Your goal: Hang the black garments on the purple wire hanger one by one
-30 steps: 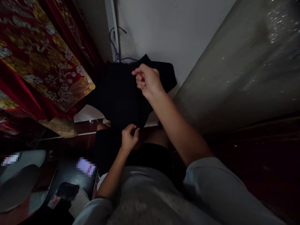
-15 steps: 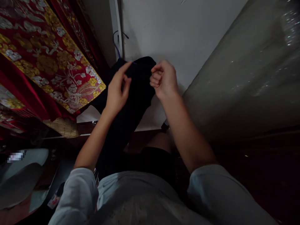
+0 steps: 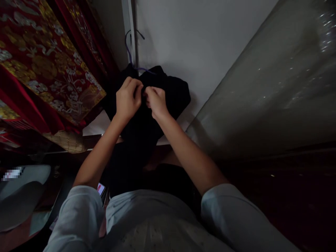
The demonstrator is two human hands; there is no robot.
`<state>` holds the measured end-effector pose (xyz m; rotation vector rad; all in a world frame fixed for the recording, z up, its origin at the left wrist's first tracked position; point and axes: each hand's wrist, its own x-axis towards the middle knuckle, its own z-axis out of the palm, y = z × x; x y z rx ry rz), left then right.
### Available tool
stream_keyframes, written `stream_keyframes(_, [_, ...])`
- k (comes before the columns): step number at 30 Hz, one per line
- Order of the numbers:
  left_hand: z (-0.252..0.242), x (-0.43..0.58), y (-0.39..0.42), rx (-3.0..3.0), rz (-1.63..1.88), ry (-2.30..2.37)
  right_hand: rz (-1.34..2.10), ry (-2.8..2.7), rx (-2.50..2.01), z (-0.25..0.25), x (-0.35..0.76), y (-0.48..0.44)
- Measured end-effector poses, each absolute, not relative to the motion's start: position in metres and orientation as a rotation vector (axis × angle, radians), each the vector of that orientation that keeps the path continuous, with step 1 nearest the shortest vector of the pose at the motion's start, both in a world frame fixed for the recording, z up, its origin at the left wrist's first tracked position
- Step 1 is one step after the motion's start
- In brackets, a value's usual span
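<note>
A black garment [image 3: 177, 91] hangs on a thin purple-blue hanger [image 3: 128, 49] against the white wall. My left hand [image 3: 128, 97] is closed in a pinch at the upper front of the garment, just below the hanger. Close beside it, my right hand [image 3: 156, 100] also pinches the dark cloth, its fingertips almost touching those of the left. The small spot between the fingertips is too dark to make out in detail. Lower down, the garment merges with the shadow in front of my body.
Red brocade cloth [image 3: 56, 63] with gold and silver flowers hangs at the left. A large plastic-wrapped panel [image 3: 270, 80] leans at the right. A pale narrow frame [image 3: 133, 31] bears the hanger's hook. At lower left is a grey chair [image 3: 23, 199]; a lit phone screen [image 3: 100, 189] shows by my left arm.
Both hands have come together at the garment's front; the right moved left and down from the garment's right edge. The cloth now spreads further right, and more of the hanger shows.
</note>
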<state>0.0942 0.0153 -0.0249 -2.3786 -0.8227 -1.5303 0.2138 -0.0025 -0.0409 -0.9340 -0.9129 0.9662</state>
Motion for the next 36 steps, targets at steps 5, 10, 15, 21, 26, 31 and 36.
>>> stream_keyframes(5, [-0.031, 0.101, 0.015, -2.376, -1.533, -0.834, 1.08, -0.835, -0.929, -0.047, 0.213, -0.002])
stream_keyframes(10, [-0.024, 0.107, 0.011, -2.351, -1.651, -0.773, 1.11, -0.788, -0.896, -0.03, 0.217, -0.014])
stream_keyframes(15, [-0.009, 0.114, -0.013, -2.406, -1.729, -0.769, 1.032, -0.768, -0.775, -0.024, 0.215, -0.024])
stream_keyframes(21, [-0.021, 0.103, -0.016, -2.53, -1.609, -0.918, 1.014, -0.9, -0.877, -0.064, 0.216, -0.008])
stream_keyframes(26, [-0.014, 0.102, -0.016, -2.345, -1.832, -0.832, 1.081, -0.987, -0.997, -0.096, 0.214, -0.003])
stream_keyframes(31, [0.042, 0.067, 0.016, -2.065, -2.05, -0.549, 1.184, -0.894, -1.113, -0.142, 0.213, -0.024])
stream_keyframes(36, [0.017, -0.022, 0.097, -2.296, -2.158, -0.907, 1.137, -0.686, -0.846, -0.147, 0.237, -0.055])
